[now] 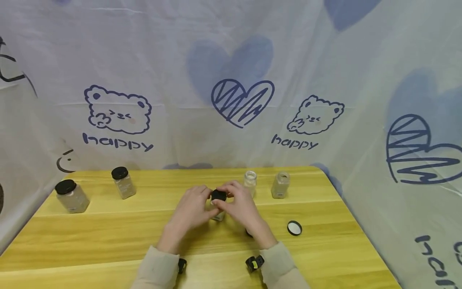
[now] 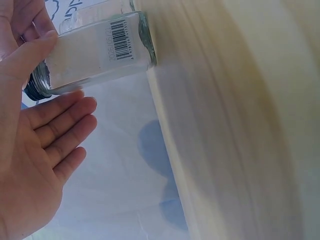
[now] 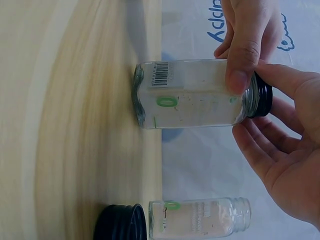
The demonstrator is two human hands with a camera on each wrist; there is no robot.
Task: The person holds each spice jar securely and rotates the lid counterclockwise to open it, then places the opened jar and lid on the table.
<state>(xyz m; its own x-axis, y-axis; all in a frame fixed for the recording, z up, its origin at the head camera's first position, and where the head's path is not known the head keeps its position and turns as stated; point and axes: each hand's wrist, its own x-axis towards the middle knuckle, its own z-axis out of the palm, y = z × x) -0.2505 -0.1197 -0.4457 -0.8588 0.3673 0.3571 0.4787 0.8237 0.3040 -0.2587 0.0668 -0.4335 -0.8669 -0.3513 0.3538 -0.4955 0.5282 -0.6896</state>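
Observation:
A square glass jar (image 3: pixel 200 107) with a barcode label and green marks stands on the wooden table between both hands. Its black lid (image 1: pixel 218 195) sits at the neck. My left hand (image 1: pixel 195 204) holds the jar near the neck, its thumb (image 3: pixel 240 77) against the glass. From the other side my right hand (image 1: pixel 240 202) grips the lid, thumb and fingers around its rim. In the left wrist view the barcode side of the jar (image 2: pixel 95 52) faces the camera, and the left fingers (image 2: pixel 75 115) lie along its side.
Two uncapped glass jars stand back right, one nearer (image 1: pixel 250 180) and one farther right (image 1: pixel 281 184). A loose black lid with white liner (image 1: pixel 294 228) lies before them; another (image 1: pixel 249 233) is partly hidden by the right wrist. Two black-lidded jars (image 1: pixel 73 198) (image 1: pixel 125 186) stand left.

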